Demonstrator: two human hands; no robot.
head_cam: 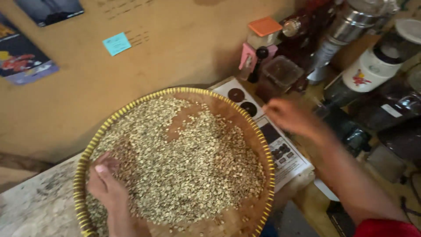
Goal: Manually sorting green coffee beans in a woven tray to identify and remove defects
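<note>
This looks like a small coffee workshop or roastery corner. At the centre, a round woven tray [263, 145] holds pale green beans [188, 162]. Toward two o'clock stand jars [372, 70], a steel canister [351, 26] and a dark plastic container [278, 74]. A printed chart [280, 153] lies at three o'clock.

The single head-worn camera looks steeply down and slightly forward from close above a round woven tray with a yellow-striped rim [87, 151], which fills the lower middle of the view. Its upper edge reaches a tan wall [175, 44]; the right side takes in a crowded surface [307, 202].
</note>
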